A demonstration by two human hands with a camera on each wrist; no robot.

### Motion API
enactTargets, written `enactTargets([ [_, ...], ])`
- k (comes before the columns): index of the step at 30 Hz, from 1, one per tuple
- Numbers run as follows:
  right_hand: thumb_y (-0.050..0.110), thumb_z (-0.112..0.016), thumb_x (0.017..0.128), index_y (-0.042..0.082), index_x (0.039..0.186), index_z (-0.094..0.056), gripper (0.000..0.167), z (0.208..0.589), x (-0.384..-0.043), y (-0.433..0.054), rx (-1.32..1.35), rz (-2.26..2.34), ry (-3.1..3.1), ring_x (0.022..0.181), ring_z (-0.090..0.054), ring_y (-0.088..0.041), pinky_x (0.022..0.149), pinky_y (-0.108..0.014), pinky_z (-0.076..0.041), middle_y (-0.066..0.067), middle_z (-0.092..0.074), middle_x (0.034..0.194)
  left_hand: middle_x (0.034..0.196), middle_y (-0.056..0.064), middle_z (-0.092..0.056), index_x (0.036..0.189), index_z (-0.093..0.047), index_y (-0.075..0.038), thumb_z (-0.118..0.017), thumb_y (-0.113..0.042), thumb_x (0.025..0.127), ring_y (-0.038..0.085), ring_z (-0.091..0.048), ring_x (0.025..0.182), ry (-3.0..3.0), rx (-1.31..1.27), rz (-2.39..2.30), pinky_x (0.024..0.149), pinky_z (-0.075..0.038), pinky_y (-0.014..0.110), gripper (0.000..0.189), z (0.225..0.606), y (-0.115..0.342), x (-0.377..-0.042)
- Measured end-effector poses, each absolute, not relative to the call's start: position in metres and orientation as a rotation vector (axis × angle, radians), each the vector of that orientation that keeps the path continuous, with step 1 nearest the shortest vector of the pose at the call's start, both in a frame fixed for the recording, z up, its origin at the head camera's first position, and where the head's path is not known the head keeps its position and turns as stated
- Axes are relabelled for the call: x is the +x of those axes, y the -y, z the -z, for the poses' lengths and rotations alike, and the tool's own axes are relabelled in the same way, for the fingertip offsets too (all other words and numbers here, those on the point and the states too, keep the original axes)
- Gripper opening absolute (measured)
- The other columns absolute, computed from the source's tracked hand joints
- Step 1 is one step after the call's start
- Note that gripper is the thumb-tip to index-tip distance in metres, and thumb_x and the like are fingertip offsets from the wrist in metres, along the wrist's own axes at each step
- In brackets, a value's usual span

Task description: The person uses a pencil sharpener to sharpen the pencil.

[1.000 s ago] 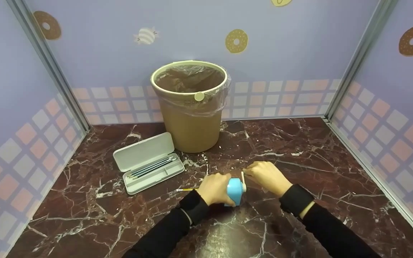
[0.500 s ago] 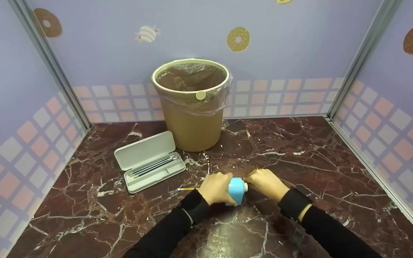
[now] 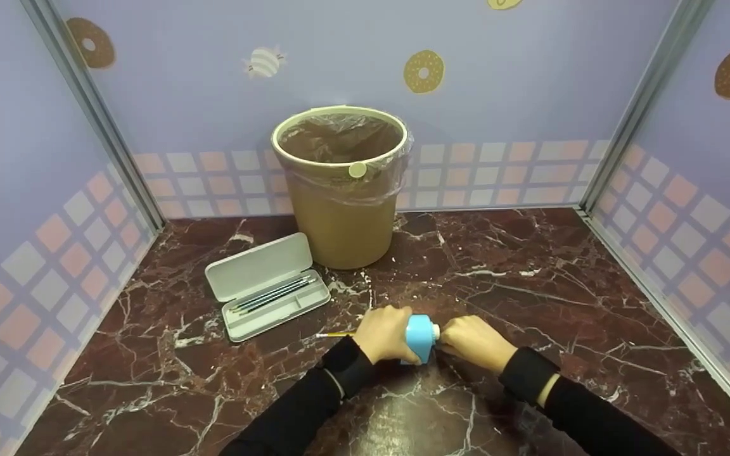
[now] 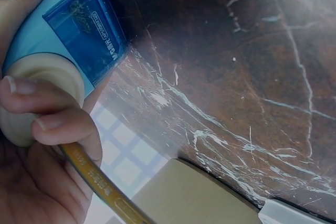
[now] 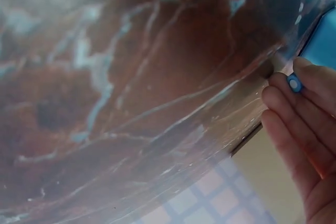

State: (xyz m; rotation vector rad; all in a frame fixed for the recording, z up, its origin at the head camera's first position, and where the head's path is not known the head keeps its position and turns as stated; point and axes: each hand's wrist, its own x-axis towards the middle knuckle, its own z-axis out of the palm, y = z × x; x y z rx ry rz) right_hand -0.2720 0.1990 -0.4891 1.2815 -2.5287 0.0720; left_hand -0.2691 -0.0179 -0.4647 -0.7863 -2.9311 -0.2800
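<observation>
- Sharpener (image 3: pixel 417 339), pale blue, held low at the near middle of the dark red marbled table (image 3: pixel 149 405), between both hands; contact with the tabletop hard to tell
- Gripped from its left side by the left hand (image 3: pixel 385 334), with the thumb against the body and fingers bent over the round cream front (image 4: pixel 55 66)
- Pinched by those same fingers, a yellow pencil (image 4: pixel 105 190), directed toward the cream front, with its end there hidden behind the fingers; pale far end sticking out to the left of the hand in the head view
- On the sharpener, a clear blue drawer (image 4: pixel 86 27) with white lettering and a small brownish clump visible inside
- Right hand (image 3: pixel 474 342) just beside the cream hub (image 3: pixel 435 332) on the sharpener's right side, fingers curled, pinching a small blue knob (image 5: pixel 294 83) with a pale centre
- Further left on the table, a pale pencil case (image 3: pixel 279 310) with its lid (image 3: pixel 258 268) raised and several dark pencils (image 3: pixel 274 295) lying side by side in the long compartment
- Behind the case, a tall tan bin (image 3: pixel 344 234) lined with a clear plastic bag (image 3: pixel 397 180), upright near the lilac back wall (image 3: pixel 504 82)
- Black sleeves (image 3: pixel 599 405) on both arms
</observation>
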Motion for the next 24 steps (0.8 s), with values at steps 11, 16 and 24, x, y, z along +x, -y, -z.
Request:
enactTargets([
  [11,0.016,-0.086,0.075,0.016,0.076,-0.072,0.014,0.487,-0.258,-0.203,1.421,0.062,2.352,0.064,-0.067,-0.009,0.057,-0.026,-0.053,0.005,-0.073,0.073,0.088,0.003,-0.074,0.098,-0.067,-0.012,-0.095,-0.05,0.056,0.021,-0.072,0.078,2.942,-0.768,0.292,0.065,-0.056,0.035,0.063,0.465,0.017,-0.269],
  [16,0.019,-0.086,0.075,0.017,0.074,-0.071,0.015,0.482,-0.249,-0.204,1.444,0.04,2.324,0.062,-0.063,-0.008,0.055,-0.026,-0.05,0.006,-0.07,0.069,0.088,0.003,-0.074,0.097,-0.067,-0.012,-0.095,-0.049,0.056,0.021,-0.071,0.078,2.949,-0.767,0.303,0.066,-0.056,0.035,0.062,0.464,0.018,-0.269],
  [24,0.021,-0.084,0.08,0.017,0.076,-0.071,0.014,0.468,-0.236,-0.206,1.47,0.039,2.288,0.065,-0.063,-0.008,0.056,-0.022,-0.049,0.008,-0.072,0.072,0.089,0.004,-0.074,0.097,-0.067,-0.012,-0.095,-0.05,0.055,0.021,-0.072,0.078,2.942,-0.767,0.307,0.066,-0.056,0.035,0.063,0.466,0.019,-0.269],
])
